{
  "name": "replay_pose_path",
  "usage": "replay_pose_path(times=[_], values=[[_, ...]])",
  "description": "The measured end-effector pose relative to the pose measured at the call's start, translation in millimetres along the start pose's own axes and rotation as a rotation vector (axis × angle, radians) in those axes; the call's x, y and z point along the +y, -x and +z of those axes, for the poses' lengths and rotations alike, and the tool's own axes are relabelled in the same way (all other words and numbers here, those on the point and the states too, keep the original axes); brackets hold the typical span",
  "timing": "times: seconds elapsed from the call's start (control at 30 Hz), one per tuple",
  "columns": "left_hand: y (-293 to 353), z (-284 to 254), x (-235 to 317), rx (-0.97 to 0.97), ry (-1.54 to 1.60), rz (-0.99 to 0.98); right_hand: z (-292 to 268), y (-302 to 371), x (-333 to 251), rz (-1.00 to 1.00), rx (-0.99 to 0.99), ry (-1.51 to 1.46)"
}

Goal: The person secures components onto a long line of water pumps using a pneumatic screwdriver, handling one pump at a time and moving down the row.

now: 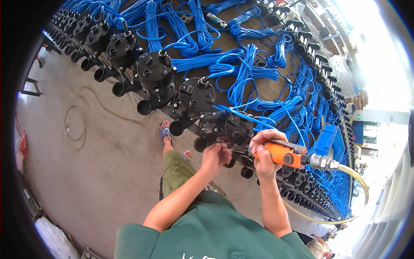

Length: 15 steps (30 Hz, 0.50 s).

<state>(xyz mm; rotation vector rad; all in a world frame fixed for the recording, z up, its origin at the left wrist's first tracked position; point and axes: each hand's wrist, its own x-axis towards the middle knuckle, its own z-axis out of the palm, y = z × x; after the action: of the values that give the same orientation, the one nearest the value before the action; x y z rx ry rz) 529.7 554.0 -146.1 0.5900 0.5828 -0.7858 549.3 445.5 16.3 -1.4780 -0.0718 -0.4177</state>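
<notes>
In my right hand (265, 155) is an orange air-powered driver (282, 154), its fingers wrapped round the body. A metal coupling (321, 162) joins its rear end to a pale yellow hose (362, 183). My left hand (214, 157) is closed, its fingers curled together and slightly blurred; what they hold, if anything, is hidden. Both hands are at the near side of a black pump (228, 127) with a round top and a blue cable (246, 115). The driver's front end points toward this pump and my left hand; its tip is hard to make out.
More black pumps (196, 95) stand in a long row, outlet pipes facing me. Behind them lie several bundles of blue cable (243, 73) and a blue crate (327, 140). A loose hose (82, 125) is coiled on the concrete floor (108, 172). Another person (320, 247) shows partly at lower right.
</notes>
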Motion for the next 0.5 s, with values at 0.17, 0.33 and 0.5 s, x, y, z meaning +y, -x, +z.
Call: replay_pose_path(times=[0.17, 0.33, 0.5], values=[[22, 0, 17, 0.357, -1.084, 0.782, -2, 0, 2, -0.011, -0.003, -0.05], [-10, 2, 40, 0.101, -1.177, 1.212, 6, -4, -3, -0.003, -0.016, -0.024], [-39, -10, 47, -0.07, -1.101, 1.153, 27, -17, -19, -0.037, -0.046, -0.09]])
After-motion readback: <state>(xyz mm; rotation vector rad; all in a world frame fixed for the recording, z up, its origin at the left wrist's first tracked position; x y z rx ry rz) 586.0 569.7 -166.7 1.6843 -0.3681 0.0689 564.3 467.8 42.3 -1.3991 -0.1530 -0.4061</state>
